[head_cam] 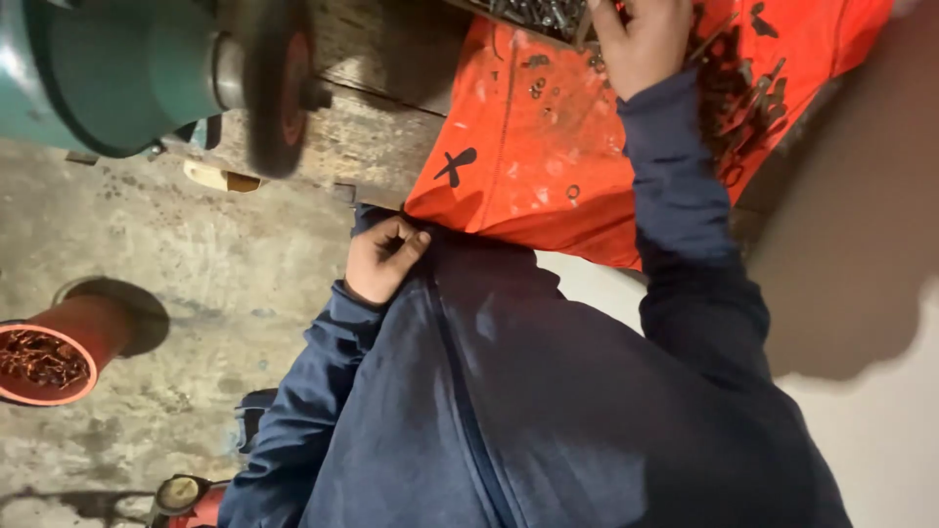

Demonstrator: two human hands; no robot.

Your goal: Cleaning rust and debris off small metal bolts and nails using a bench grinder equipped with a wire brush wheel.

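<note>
Right hand [641, 39] is up at the top of the view, reaching into the dark shallow tray of small grey metal parts [533, 14]; its fingers [608, 18] are bent down over the tray's edge, a thin metal piece shows beside them, but I cannot tell whether they grip it or only rest there; left hand [386, 256] sits low and close to the body, fingers [396, 240] curled in nearly closed with nothing visible inside, thumb against the zip edge of the navy blue hooded jacket [528, 391]; judging from the layout, the picking-over of hardware looks mid-way: the tray is full, a few loose metal rings [572, 192] lie scattered on the bright orange sheet [509, 147], and a dark heap of metal pieces [743, 98] sits at its right side, so plenty looks unhandled; marks now: a black cross-shaped mark [455, 166] near the sheet's lower left, black blots [761, 20] near its upper right, no readable label; the sheet drapes over the worn wooden desk [362, 137]; on the left, a teal bench grinder [108, 68] with a dark wheel with a red centre [282, 93]; down on the concrete floor [196, 254], a red round container of tangled metal scraps [44, 362].
</note>
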